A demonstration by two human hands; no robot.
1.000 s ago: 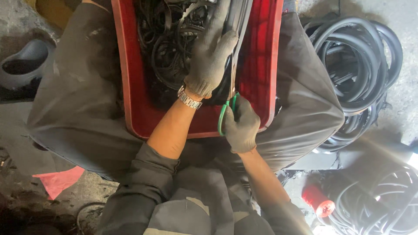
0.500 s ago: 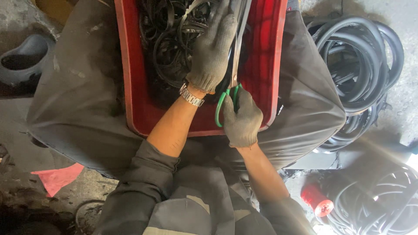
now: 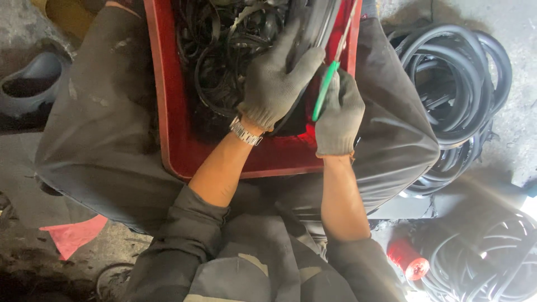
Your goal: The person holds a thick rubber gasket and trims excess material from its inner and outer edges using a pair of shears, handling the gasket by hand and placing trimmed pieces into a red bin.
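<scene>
Both my hands wear grey knit gloves. My left hand (image 3: 275,84) grips a long black rubber strip (image 3: 314,25) over a red plastic crate (image 3: 173,128) resting on my lap. My right hand (image 3: 339,114) is closed around the green handles of a pair of scissors (image 3: 327,84), whose blades point up along the strip's right edge. A metal watch (image 3: 245,132) sits on my left wrist. The crate holds a tangle of black rubber scraps (image 3: 224,56).
Coils of black rubber tubing (image 3: 458,84) lie on the floor at the right, with more rubber coils (image 3: 492,263) at the lower right beside a red cylinder (image 3: 407,260). A grey shoe (image 3: 28,84) lies at the left, and a pink scrap (image 3: 72,235) at the lower left.
My right hand has moved up along the strip with the scissors. My left hand still holds the strip in the same place.
</scene>
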